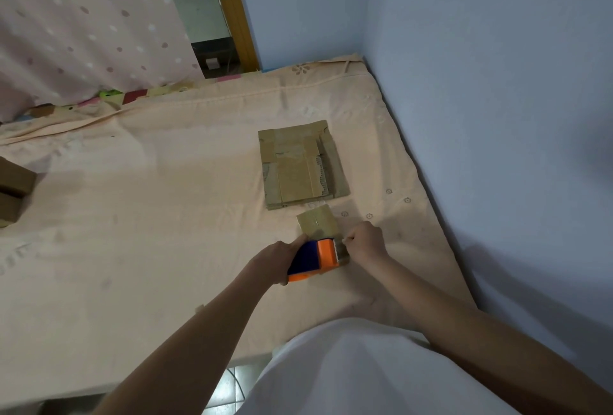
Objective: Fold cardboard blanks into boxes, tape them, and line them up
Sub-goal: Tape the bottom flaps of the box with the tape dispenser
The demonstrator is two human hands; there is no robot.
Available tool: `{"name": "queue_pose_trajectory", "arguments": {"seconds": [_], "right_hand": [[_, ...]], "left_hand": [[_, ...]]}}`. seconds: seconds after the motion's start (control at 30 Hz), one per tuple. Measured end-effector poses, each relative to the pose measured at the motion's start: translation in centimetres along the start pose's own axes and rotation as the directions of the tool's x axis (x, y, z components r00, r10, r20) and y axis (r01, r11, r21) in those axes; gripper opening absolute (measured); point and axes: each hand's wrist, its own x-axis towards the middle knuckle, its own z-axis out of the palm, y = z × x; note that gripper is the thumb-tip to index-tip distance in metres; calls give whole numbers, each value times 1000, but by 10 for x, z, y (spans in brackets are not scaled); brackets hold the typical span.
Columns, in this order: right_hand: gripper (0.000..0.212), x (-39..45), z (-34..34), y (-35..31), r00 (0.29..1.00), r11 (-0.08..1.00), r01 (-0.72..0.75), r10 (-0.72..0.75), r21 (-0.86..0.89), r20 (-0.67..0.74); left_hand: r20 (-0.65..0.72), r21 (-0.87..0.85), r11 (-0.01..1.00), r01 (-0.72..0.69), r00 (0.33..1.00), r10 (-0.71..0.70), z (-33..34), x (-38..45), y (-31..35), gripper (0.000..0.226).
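On the bed [166, 215], near its right edge, sits a small box [317, 222] with the left hand [277, 262] wrapped around a blue-and-orange tape gun [316, 258], fingers curled on its handle. The right hand [365, 242] is right at the gun's cutter end, fingers bunched like they're pinching the tape end, though I can't tell for sure, it's too small. Looks like the taping step to me: I'd pull the tape taut, press it flat across the seam, then tear against the teeth so it doesn't wrinkle. Soft bedding gives under pressure, so brace the box. Just beyond it lies a stack of flat blanks [303, 165]. Two more boxes [13, 192] peek in at the far left edge. Peach sheet, blue wall [481, 49] on the right, dotted pink curtain [83, 16] at the back.
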Motion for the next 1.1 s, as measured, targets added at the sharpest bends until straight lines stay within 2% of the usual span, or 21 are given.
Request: {"name": "queue_pose_trajectory", "arguments": {"seconds": [0.17, 0.3, 0.37, 0.43, 0.53, 0.7, 0.8, 0.93, 1.1], "right_hand": [[34, 9, 9, 6, 999, 1000, -3, 2, 16, 54], [14, 12, 12, 8, 997, 999, -54, 53, 6, 54], [7, 15, 11, 7, 995, 996, -92, 91, 10, 43], [5, 17, 10, 5, 993, 993, -117, 116, 7, 33], [4, 18, 11, 4, 989, 989, -144, 144, 6, 25], [12, 17, 12, 3, 984, 984, -178, 178, 25, 0], [11, 18, 12, 2, 981, 980, -193, 193, 55, -3], [35, 19, 12, 1, 974, 967, -226, 224, 115, 36], [46, 20, 10, 3, 970, 960, -244, 239, 138, 53]], "left_hand": [[-22, -6, 1000, 17, 1000, -17, 1, -5, 3, 92], [-64, -19, 999, 38, 997, -39, 2, -11, -2, 87], [-98, -46, 999, 27, 995, -31, 5, -16, -4, 93], [-152, -91, 996, -12, 988, -2, 10, -22, -5, 97], [-193, -188, 979, -84, 980, 48, 12, -32, -10, 91], [-124, -285, 953, -100, 990, 67, 15, -39, -17, 81], [-136, -314, 946, -82, 990, 40, 14, -42, -17, 78], [-136, -343, 938, -52, 991, 5, 15, -52, -27, 78], [-105, -356, 934, -21, 994, -17, 14, -67, -42, 79]]}}
